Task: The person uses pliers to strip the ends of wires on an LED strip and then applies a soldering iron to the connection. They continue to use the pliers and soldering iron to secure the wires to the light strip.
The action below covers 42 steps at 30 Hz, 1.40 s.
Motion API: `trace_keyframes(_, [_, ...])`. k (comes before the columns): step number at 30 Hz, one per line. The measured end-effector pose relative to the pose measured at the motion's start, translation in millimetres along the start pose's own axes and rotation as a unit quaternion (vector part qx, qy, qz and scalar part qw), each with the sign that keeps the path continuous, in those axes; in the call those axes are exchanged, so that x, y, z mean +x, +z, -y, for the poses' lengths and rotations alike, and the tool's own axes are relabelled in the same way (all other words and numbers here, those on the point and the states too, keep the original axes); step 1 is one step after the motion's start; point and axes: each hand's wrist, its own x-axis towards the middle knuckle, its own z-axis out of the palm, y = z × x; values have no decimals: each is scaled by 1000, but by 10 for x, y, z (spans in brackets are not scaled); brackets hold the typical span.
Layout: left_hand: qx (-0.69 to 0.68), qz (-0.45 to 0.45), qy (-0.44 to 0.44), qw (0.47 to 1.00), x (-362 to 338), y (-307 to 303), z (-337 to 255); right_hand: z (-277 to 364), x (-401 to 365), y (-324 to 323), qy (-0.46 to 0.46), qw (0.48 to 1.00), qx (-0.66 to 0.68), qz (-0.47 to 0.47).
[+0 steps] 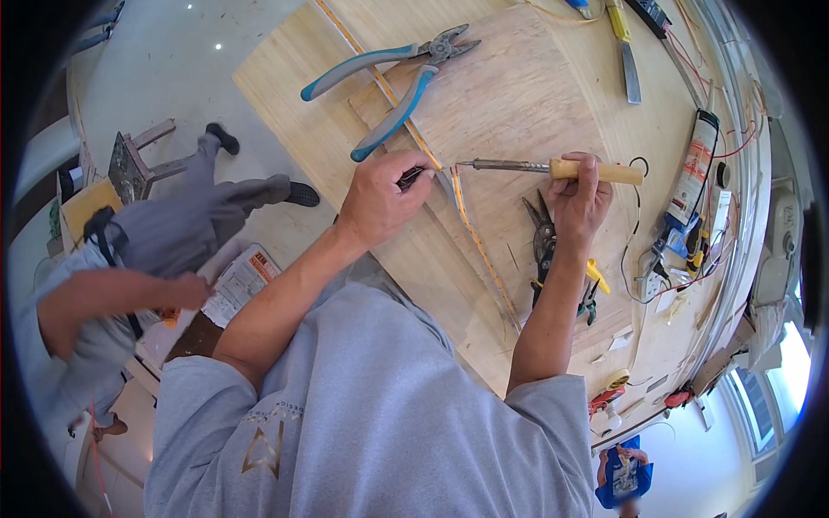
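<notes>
My right hand (580, 203) grips the wooden handle of a soldering iron (511, 165). Its metal tip points left, close to the fingertips of my left hand (384, 194). That hand is closed around a small dark object (409, 179), mostly hidden by the fingers. One LED strip (354, 43) runs down the board to those fingertips. Another strip (477, 233) starts just below the iron's tip and continues toward my body. Large blue-and-grey pliers (406, 73) lie across the upper strip.
Dark snips (544, 242) lie beside my right forearm. Farther right are a sealant cartridge (695, 160), a yellow-handled scraper (629, 60) and tangled wires. Everything rests on a pale wooden board (311, 112). At left a person (181, 216) is near a small stool (134, 168).
</notes>
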Motion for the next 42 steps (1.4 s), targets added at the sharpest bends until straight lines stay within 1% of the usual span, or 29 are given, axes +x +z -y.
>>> trace_keyframes(15, [1, -5, 0, 1000, -3, 10, -5, 11, -3, 20, 3, 1000, -7, -7])
trace_keyframes(42, [20, -16, 14, 1000, -14, 20, -4, -9, -1, -4, -4, 1000, -21, 8])
